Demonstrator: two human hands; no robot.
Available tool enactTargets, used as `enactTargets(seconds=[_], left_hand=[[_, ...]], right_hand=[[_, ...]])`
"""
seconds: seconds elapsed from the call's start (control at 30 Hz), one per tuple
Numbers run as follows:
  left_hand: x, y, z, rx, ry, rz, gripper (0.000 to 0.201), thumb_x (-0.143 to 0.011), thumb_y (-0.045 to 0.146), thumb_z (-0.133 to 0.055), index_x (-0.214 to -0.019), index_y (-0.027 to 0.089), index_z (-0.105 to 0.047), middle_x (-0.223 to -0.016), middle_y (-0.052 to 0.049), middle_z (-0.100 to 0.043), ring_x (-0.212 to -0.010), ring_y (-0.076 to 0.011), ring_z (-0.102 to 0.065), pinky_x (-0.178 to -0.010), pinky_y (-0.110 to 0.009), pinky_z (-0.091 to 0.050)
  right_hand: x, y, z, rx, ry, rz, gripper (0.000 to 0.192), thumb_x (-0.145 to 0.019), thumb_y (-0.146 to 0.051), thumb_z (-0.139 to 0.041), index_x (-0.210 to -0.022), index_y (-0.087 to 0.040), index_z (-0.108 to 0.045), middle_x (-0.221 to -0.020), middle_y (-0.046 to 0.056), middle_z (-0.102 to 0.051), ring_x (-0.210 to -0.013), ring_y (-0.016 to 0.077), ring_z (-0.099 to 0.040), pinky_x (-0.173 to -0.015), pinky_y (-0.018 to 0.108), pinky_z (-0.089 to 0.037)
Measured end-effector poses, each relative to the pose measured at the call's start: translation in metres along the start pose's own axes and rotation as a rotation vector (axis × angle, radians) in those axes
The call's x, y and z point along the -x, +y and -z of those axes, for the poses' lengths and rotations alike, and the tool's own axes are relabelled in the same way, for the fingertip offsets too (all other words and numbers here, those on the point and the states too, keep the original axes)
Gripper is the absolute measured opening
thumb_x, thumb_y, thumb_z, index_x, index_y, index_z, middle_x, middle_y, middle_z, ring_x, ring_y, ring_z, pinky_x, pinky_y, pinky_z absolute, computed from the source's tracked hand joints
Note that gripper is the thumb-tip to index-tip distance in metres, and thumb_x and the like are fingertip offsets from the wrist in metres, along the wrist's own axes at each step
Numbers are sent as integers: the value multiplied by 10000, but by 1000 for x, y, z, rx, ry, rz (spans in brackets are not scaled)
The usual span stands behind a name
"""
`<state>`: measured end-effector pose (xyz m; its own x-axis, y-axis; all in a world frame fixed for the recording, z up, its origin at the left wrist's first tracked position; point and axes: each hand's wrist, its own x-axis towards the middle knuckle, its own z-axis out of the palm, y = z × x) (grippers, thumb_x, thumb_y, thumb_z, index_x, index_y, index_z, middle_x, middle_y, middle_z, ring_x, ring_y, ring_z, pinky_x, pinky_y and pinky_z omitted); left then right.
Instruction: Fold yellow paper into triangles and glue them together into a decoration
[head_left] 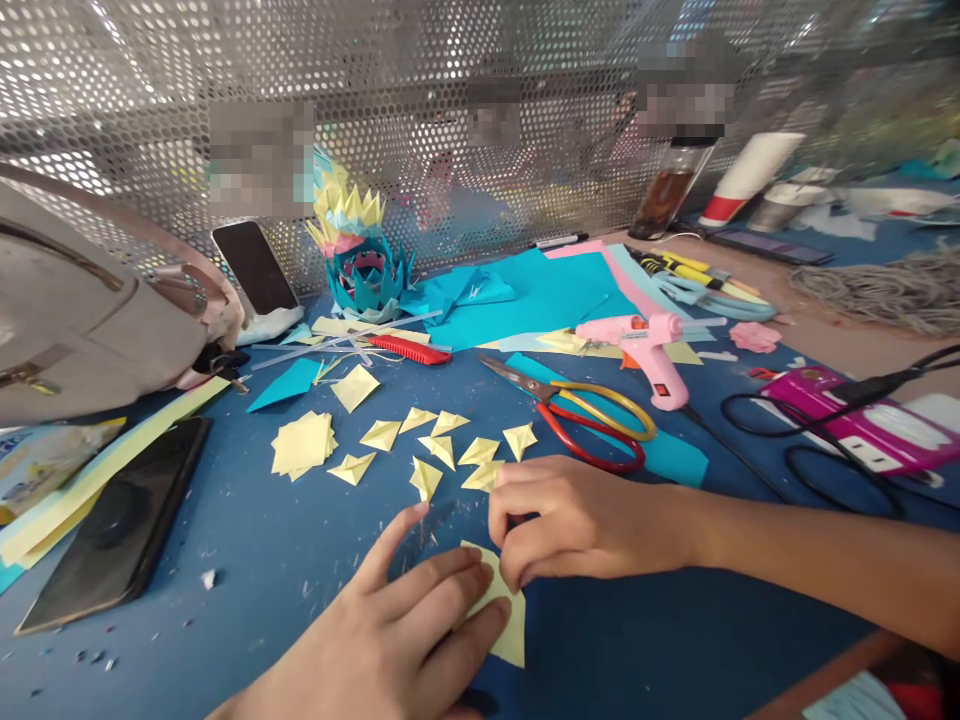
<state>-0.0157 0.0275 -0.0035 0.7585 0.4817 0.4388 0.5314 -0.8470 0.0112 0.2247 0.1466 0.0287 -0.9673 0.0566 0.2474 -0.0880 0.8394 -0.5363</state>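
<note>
A small piece of pale yellow paper (510, 640) lies on the blue table in front of me. My left hand (412, 620) rests flat over it, fingers stretched and the index finger pointing forward. My right hand (559, 520) is closed, its curled fingers gripping the paper's upper right edge; the fingertips are partly hidden. Just beyond my hands lie several folded yellow paper pieces (380, 434). Left of those sits a stack of yellow paper squares (302, 445), with a single square (355, 387) behind it.
Scissors (544, 395) and a pink glue gun (645, 350) lie beyond my right hand, near a magenta power strip (847, 420). A red cutter (411, 348) and a folded-paper model (364, 260) are at the back. Phone (120, 520) and bag (97, 290) stay left.
</note>
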Motion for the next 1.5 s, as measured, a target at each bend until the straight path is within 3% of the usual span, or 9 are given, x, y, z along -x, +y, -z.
enactTargets(seconds=[0.13, 0.5, 0.67, 0.9, 1.07, 1.23, 1.37, 1.5], left_hand=[[0, 3, 0, -30, -17, 4, 486, -1084, 466, -307, -1310, 188, -636, -1192, -51, -683, -1267, -195, -558, -1260, -550, 42], [-1, 4, -2, -60, -6, 5, 535, -1053, 561, -328, -1314, 214, -639, -1190, -38, -670, -1238, -203, -562, -1264, -559, 12], [-1, 5, -2, -60, 4, 6, 499, -1072, 507, -317, -1296, 210, -650, -1179, -42, -678, -1244, -212, -559, -1261, -565, 4], [0, 6, -2, -65, 6, 0, 442, -1064, 471, -380, -1298, 202, -642, -1206, -58, -672, -1234, -217, -576, -1261, -573, -4], [-1, 5, -2, -55, 3, 1, 416, -1081, 391, -353, -1310, 193, -637, -1200, -48, -669, -1241, -209, -570, -1262, -569, 16], [0, 5, -3, -83, 5, -7, 425, -1055, 463, -422, -1311, 198, -633, -1189, -56, -671, -1256, -215, -568, -1263, -575, -17], [1, 4, -4, -64, 49, -15, 434, -1079, 417, -354, -1234, 164, -671, -1131, -65, -695, -1240, -206, -587, -1265, -575, -43], [1, 4, -4, -60, 71, -23, 432, -1088, 372, -337, -1196, 146, -689, -1175, -74, -699, -1252, -209, -592, -1269, -562, -75]], right_hand=[[-2, 0, 0, 21, -33, -5, 391, -1092, -360, -355, -938, -180, -666, -935, 45, -628, -845, 151, -518, -798, 289, -399], [-3, -2, -4, 105, -75, -27, 229, -1061, -296, -471, -956, -187, -643, -964, 38, -622, -848, 157, -506, -785, 287, -392], [-3, -4, -4, 128, -90, -38, 128, -1023, -255, -555, -963, -183, -642, -969, 28, -615, -844, 151, -501, -776, 280, -397], [-3, -8, -4, -65, -3, -119, 149, -1026, -295, -554, -1012, -169, -631, -947, 36, -642, -892, 163, -530, -832, 289, -419], [-4, -8, -5, -126, 28, -154, 134, -1003, -278, -600, -946, -165, -644, -904, 20, -663, -879, 153, -536, -824, 286, -416], [-1, -8, -7, -114, 13, -155, 230, -1018, -345, -566, -889, -174, -649, -858, 15, -637, -825, 151, -527, -787, 296, -397], [2, -12, -10, -28, 27, -186, 311, -951, -461, -644, -818, -184, -595, -790, -6, -606, -746, 146, -498, -735, 297, -362], [4, -13, -12, 46, 22, -244, 280, -882, -418, -725, -844, -188, -570, -811, -14, -601, -738, 146, -502, -708, 291, -344]])
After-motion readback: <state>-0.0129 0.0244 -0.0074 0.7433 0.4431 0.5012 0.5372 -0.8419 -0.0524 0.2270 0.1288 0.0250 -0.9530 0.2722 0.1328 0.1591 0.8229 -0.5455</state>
